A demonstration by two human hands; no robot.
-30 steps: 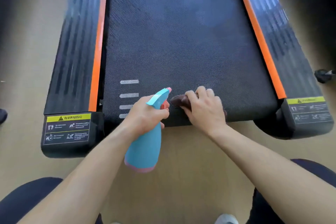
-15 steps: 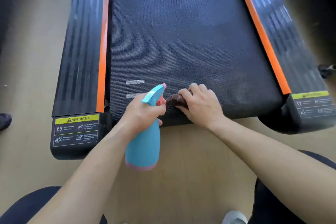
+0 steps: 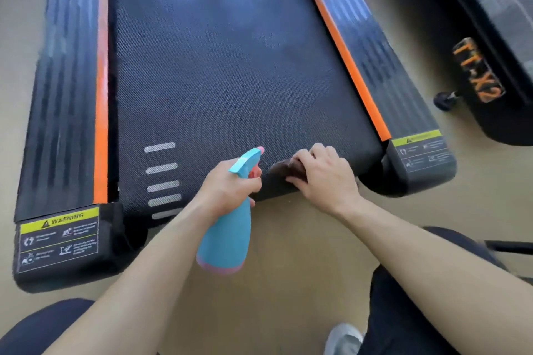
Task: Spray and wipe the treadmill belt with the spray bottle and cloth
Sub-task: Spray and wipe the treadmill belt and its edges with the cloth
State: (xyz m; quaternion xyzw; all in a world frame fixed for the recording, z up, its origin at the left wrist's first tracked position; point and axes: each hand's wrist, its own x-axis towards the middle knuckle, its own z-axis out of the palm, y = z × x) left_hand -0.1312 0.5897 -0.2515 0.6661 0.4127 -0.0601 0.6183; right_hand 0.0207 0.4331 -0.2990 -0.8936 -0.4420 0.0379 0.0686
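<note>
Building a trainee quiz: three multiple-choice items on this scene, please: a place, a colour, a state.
1. Where is the cloth? A) floor B) near end of the belt, under the right hand C) left side rail
2. What colour is the spray bottle? A) blue B) orange C) yellow
3. The left hand is: A) flat on the belt B) hanging free C) gripping the spray bottle
Answers: 1B, the right hand holds it on the belt; 2A, its body is blue; 3C, its fingers wrap the bottle's neck.
</note>
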